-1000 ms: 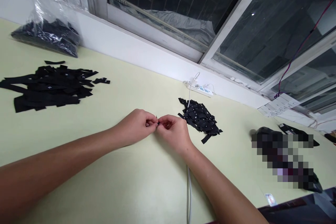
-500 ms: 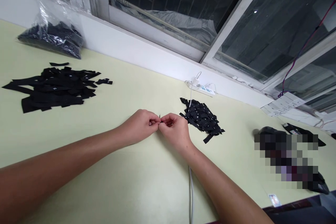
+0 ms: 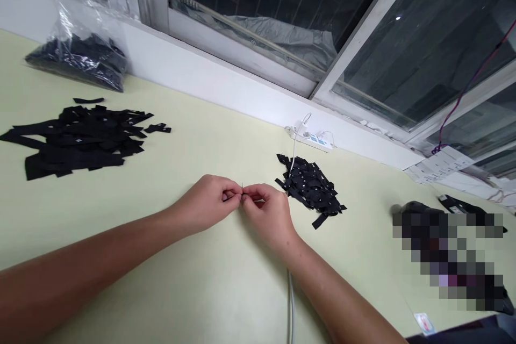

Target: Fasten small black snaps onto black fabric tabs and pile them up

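Observation:
At the middle of the table my left hand [image 3: 213, 199] and my right hand [image 3: 268, 207] meet fingertip to fingertip, both pinched closed. Between the fingertips shows a small bit of a black fabric strip [image 3: 242, 190]; the fingers hide most of it. Just beyond my right hand lies a pile of short black fabric strips [image 3: 312, 183] with small white marks. A larger heap of black strips [image 3: 84, 137], some of them longer, spreads out to the left of my left hand.
A clear plastic bag [image 3: 78, 59] of black pieces stands at the back left. A white power strip [image 3: 312, 138] sits against the wall, and its white cable [image 3: 292, 306] runs under my right forearm. Dark, partly blurred items and a small card [image 3: 424, 324] lie at right.
The view has shifted slightly. Both hands remain pinched together at nearly the same spot, with the black strip still between the fingertips.

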Demonstrator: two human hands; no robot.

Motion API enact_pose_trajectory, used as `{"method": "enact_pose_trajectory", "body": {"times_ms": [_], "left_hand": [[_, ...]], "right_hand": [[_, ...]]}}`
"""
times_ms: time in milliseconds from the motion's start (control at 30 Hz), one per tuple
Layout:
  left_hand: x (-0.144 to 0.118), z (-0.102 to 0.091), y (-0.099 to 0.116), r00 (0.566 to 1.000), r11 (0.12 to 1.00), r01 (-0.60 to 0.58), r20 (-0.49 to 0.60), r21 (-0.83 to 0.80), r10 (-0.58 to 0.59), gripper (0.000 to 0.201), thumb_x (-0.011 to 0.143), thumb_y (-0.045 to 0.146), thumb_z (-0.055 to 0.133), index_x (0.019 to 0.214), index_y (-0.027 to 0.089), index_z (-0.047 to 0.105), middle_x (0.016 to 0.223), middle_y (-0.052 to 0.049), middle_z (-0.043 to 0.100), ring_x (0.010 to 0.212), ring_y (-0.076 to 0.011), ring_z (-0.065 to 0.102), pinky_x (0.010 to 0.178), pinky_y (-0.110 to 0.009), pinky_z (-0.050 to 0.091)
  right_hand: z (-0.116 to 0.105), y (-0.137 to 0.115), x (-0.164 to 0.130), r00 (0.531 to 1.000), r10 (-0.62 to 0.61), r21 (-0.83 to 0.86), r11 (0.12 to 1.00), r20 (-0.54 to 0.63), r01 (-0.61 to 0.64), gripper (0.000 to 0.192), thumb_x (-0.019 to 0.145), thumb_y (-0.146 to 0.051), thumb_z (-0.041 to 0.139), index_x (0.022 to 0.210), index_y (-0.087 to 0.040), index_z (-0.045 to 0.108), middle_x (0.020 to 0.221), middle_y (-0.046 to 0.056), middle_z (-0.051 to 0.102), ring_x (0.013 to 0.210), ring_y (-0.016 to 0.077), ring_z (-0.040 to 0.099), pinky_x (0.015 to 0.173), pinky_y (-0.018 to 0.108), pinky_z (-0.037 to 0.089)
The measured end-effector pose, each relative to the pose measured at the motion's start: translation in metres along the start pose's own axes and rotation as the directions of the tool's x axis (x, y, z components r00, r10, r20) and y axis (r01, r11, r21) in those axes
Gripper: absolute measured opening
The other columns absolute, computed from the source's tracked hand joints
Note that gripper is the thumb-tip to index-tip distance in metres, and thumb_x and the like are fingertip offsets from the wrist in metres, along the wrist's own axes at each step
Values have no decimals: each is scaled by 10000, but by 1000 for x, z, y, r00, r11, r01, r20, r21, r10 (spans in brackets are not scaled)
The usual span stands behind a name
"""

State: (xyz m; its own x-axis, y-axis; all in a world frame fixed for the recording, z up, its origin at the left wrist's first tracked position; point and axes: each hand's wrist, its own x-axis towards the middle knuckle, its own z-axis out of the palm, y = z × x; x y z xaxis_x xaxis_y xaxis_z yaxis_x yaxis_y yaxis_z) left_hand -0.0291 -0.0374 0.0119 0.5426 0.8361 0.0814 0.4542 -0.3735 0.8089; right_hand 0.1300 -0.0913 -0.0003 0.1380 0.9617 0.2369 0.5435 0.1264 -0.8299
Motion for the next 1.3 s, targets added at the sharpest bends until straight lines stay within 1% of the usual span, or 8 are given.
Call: {"method": "enact_pose_trajectory", "body": {"times_ms": [167,300,600,800,1033,1300], "left_hand": [[0,-6,0,1000,1000,18,19,16,-19,233,824,309,519,775,221,729,643,22,620,625,-144,523,562,-248,381],[0,-7,-2,1000,1000,5,22,25,-6,228,818,300,515,756,214,717,648,17,630,627,-148,529,560,-252,377],[0,-2,-9,998,998,-60,23,27,60,220,820,289,523,770,210,722,668,5,651,630,-156,570,537,-258,353],[0,-3,-9,997,997,-63,48,44,60,222,832,295,521,796,214,725,691,6,663,644,-154,581,551,-258,364],[1,-2,-9,996,996,-71,49,54,68,230,843,294,512,787,209,718,691,5,668,630,-147,579,558,-255,380],[0,-3,-7,997,997,-65,41,35,64,243,863,358,530,819,218,723,687,6,672,614,-147,565,545,-253,383]], "right_hand": [[-1,1,2,998,-57,-23,998,9,57,164,791,-176,593,873,-214,730,820,18,725,713,146,664,645,255,532],[-1,1,4,997,-76,-31,997,32,77,155,788,-178,592,878,-199,716,817,18,710,668,131,633,600,245,506],[-5,4,5,995,-45,-7,999,86,46,157,765,-160,588,866,-192,705,829,23,710,697,136,639,621,244,511],[-6,5,6,994,-31,6,1000,107,30,159,762,-158,578,857,-192,701,815,16,708,704,135,641,624,241,511],[-5,5,6,993,-23,19,1000,114,21,149,762,-157,579,847,-188,697,811,19,711,701,137,642,623,246,513],[-6,5,7,994,-19,36,999,109,15,146,772,-171,588,866,-191,699,824,25,717,701,137,638,623,245,510]]}}
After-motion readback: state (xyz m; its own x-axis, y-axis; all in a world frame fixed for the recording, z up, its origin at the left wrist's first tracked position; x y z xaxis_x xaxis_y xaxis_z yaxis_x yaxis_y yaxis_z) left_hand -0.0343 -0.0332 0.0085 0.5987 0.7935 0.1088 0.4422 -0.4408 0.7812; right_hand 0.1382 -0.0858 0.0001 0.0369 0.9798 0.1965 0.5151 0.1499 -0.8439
